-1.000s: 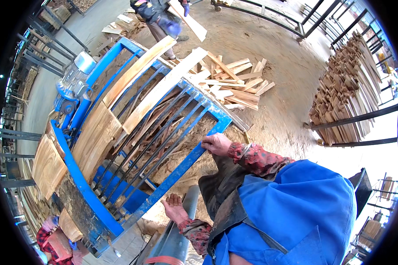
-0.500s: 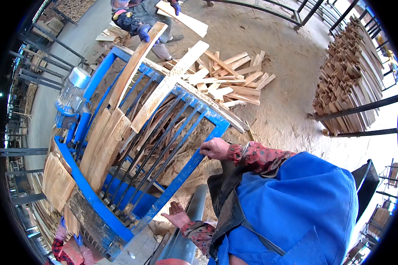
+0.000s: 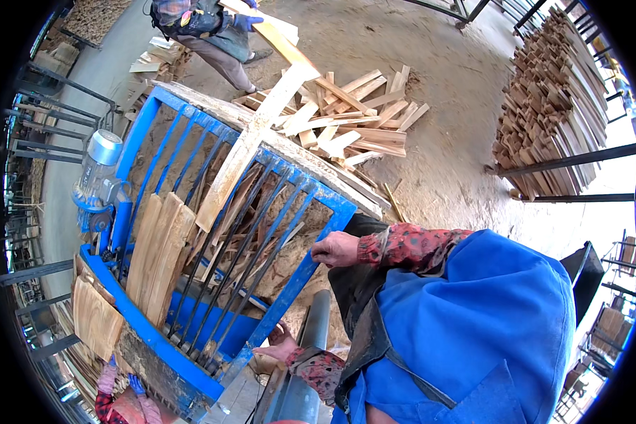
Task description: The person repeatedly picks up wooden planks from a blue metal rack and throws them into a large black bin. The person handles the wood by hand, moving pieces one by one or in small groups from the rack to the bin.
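The barred blue frame (image 3: 288, 297) spans the left-centre of the picture. Its bars slant from lower left to upper right, its far side drops from the upper left toward the centre, and its near side runs from the centre down to the lower left. The paint is scuffed and dusty, and a pale wooden edge (image 3: 325, 172) lines the far side.

At the upper right, a dense stack (image 3: 544, 106) of sticks leans on dark rails. Sawdust-covered floor (image 3: 459, 134) stretches from there to a jumbled heap (image 3: 360, 116) of pale offcuts just beyond the frame. At the upper left, a co-worker (image 3: 215, 53) in gloves holds a yellowish board (image 3: 284, 44) slanting down to the right. Another person (image 3: 128, 406) shows at the lower left.

A long plank (image 3: 247, 150) crosses the frame's far side, pointing to the upper right; it is pale, with a rough brownish lower stretch. Left of it, boards (image 3: 162, 261) stand side by side within the frame, tilted the same way, with uneven tops. A grey pipe (image 3: 316, 321) lies beside the near side, at bottom centre.

The right hand (image 3: 337, 249), at picture centre, is clamped with curled fingers on the frame's near side. Below, the left hand (image 3: 279, 346) has its thumb and fingers apart, close to that side; I cannot tell whether they touch.
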The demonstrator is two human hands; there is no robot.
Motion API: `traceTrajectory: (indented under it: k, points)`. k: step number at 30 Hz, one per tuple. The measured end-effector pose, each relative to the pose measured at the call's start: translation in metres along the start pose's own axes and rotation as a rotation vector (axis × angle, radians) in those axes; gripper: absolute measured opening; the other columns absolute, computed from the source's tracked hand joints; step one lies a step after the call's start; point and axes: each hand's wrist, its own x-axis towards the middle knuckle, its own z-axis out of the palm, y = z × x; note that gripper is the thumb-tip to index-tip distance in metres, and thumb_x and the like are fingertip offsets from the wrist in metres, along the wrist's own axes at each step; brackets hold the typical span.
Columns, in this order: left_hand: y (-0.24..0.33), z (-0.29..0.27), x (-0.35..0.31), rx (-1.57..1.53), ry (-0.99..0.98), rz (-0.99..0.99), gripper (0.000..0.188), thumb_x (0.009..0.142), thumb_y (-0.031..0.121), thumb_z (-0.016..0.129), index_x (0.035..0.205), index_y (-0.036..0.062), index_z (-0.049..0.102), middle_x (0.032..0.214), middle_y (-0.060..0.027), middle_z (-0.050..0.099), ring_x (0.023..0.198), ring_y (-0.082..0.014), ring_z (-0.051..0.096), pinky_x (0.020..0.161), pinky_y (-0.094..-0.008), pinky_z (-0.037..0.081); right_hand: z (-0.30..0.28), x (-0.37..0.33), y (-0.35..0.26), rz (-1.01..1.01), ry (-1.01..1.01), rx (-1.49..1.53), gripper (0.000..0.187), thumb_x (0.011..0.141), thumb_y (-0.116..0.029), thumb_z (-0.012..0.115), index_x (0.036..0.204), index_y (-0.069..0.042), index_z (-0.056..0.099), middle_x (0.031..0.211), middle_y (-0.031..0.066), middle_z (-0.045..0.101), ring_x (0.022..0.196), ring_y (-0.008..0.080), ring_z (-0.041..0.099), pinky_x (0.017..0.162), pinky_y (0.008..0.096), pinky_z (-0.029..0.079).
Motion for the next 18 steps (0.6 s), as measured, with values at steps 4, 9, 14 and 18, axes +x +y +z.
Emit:
traceTrajectory:
  k: [4, 9, 14, 18]
  points:
    - [0.004, -0.006, 0.014, -0.042, 0.044, -0.043, 0.091, 0.072, 0.078, 0.060, 0.115, -0.0017, 0.060, 0.117, -0.0158, 0.065, 0.109, -0.0305, 0.060, 0.094, -0.0516, 0.046, -0.001, 0.000, 0.002, -0.022, -0.019, -0.008, 0.016, 0.090, -0.022, 0.061, 0.096, -0.009, 0.067, 0.072, 0.0115, 0.066, 0.071, 0.0299, 0.067, 0.064, 0.0416, 0.051]
    - [0.005, -0.013, 0.020, -0.032, 0.062, -0.018, 0.093, 0.067, 0.082, 0.060, 0.116, 0.0023, 0.061, 0.117, -0.0134, 0.065, 0.108, -0.0297, 0.060, 0.094, -0.0483, 0.046, -0.002, 0.004, 0.001, 0.002, -0.068, 0.047, 0.017, 0.091, -0.022, 0.059, 0.097, -0.008, 0.066, 0.069, 0.0092, 0.068, 0.066, 0.0261, 0.068, 0.062, 0.0390, 0.053]
    - [-0.001, 0.008, 0.013, -0.020, 0.167, 0.018, 0.096, 0.062, 0.086, 0.061, 0.107, 0.0016, 0.060, 0.106, -0.0131, 0.064, 0.096, -0.0293, 0.059, 0.086, -0.0478, 0.047, -0.004, 0.006, -0.011, 0.029, -0.076, 0.090, 0.015, 0.092, -0.019, 0.060, 0.094, -0.005, 0.066, 0.066, 0.0083, 0.067, 0.061, 0.0216, 0.068, 0.058, 0.0346, 0.053]
    - [0.003, -0.008, 0.015, -0.039, 0.207, 0.038, 0.097, 0.064, 0.085, 0.061, 0.112, 0.0010, 0.059, 0.110, -0.0148, 0.063, 0.100, -0.0306, 0.057, 0.088, -0.0475, 0.046, -0.007, 0.009, -0.022, 0.085, -0.141, 0.111, 0.014, 0.093, -0.017, 0.060, 0.094, -0.003, 0.065, 0.065, 0.0071, 0.067, 0.060, 0.0166, 0.068, 0.058, 0.0307, 0.053]
